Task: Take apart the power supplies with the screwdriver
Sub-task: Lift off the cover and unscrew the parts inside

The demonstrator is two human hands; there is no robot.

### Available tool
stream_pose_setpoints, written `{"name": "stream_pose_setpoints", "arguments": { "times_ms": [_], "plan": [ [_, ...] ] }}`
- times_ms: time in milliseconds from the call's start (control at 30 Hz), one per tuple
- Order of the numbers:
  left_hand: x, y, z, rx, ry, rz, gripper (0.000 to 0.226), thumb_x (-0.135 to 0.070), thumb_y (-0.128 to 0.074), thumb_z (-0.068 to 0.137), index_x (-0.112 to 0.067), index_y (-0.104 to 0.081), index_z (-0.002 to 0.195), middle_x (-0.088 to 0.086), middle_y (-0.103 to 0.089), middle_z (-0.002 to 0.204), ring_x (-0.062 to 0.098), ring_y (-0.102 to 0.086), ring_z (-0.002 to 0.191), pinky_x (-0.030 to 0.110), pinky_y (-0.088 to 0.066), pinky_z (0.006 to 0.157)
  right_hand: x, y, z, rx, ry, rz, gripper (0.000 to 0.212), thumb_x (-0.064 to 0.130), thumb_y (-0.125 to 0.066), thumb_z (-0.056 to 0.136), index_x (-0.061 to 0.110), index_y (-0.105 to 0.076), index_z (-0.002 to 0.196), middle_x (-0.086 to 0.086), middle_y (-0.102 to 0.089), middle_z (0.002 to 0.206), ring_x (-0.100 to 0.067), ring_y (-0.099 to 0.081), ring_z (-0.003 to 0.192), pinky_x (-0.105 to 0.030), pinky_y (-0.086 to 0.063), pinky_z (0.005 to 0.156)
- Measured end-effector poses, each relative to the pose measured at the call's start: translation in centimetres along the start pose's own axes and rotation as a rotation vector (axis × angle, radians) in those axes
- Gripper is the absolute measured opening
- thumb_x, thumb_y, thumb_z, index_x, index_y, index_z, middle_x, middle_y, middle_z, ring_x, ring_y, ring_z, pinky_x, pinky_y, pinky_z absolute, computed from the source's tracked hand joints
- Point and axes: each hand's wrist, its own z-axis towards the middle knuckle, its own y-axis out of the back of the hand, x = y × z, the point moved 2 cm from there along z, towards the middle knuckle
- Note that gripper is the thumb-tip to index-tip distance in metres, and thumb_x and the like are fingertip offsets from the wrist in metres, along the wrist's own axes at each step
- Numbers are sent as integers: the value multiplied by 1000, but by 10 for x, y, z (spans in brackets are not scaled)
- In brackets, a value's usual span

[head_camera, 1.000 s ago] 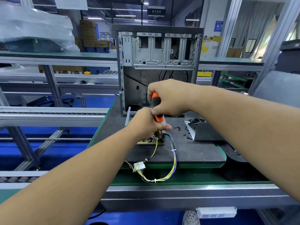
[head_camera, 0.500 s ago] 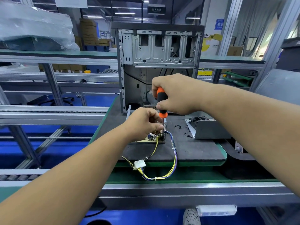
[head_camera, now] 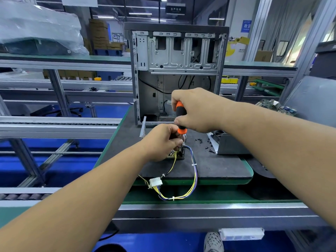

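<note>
blue floor (head_camera: pixel 54 166), alu racks (head_camera: pixel 60 91), ceiling striplights (head_camera: pixel 140 14)

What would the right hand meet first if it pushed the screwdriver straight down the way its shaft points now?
Probably the small power supply circuit board on the dark mat, under the orange and black screwdriver gripped by the right hand. The left hand hides the tip, so the exact contact point is unclear.

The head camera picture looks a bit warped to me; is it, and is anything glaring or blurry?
Head view: wide-angle bending shows, the forearms balloon toward the corners and the frame posts lean; ceiling strip lights and the bright window at right wash out; the plastic-wrapped bundle glints and looks smeared; the hands, right and left, and the orange screwdriver stay fairly sharp.
</note>
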Motion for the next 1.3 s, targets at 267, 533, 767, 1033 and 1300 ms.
{"name": "stream_pose_setpoints", "arguments": {
  "times_ms": [267,533,767,1033,1300],
  "plan": [
    [-2,-2,0,8,-5,185,22,-19,-60,99,-30,-60,80,-24,-60,66,-1,-54,62,15,-38,58,5,-1,5,-10,-123,-116,38,64,-59,92,28,-50,101,10,-52,86,-22,-55,89,-35,-38,64],
    [7,-9,0,-100,28,129,13,-30,-71,92,-32,-63,83,-15,-68,76,4,-63,73,30,-51,70,8,-5,8,-58,-83,-88,34,57,-63,91,26,-54,100,12,-54,84,-22,-54,90,-35,-40,69],
    [11,-5,6,-117,23,75,31,-36,-84,84,-29,-59,65,-16,-60,61,2,-54,57,19,-42,58,10,-4,8,-60,-9,4,22,29,-73,85,27,-57,98,17,-56,78,0,-52,75,-24,-40,60],
    [10,6,11,-42,-2,-59,13,-24,-82,85,-25,-70,80,-4,-73,75,11,-66,67,20,-50,63,9,7,14,-92,13,11,20,28,-71,85,29,-55,97,16,-56,79,2,-49,72,-13,-32,59],
    [22,16,11,60,26,84,34,-27,-85,81,-35,-64,107,-20,-68,84,-2,-65,72,11,-47,66,-7,40,26,-200,-38,185,19,26,-76,82,32,-62,93,15,-64,77,1,-58,62,-14,-46,52]
  ]
}}
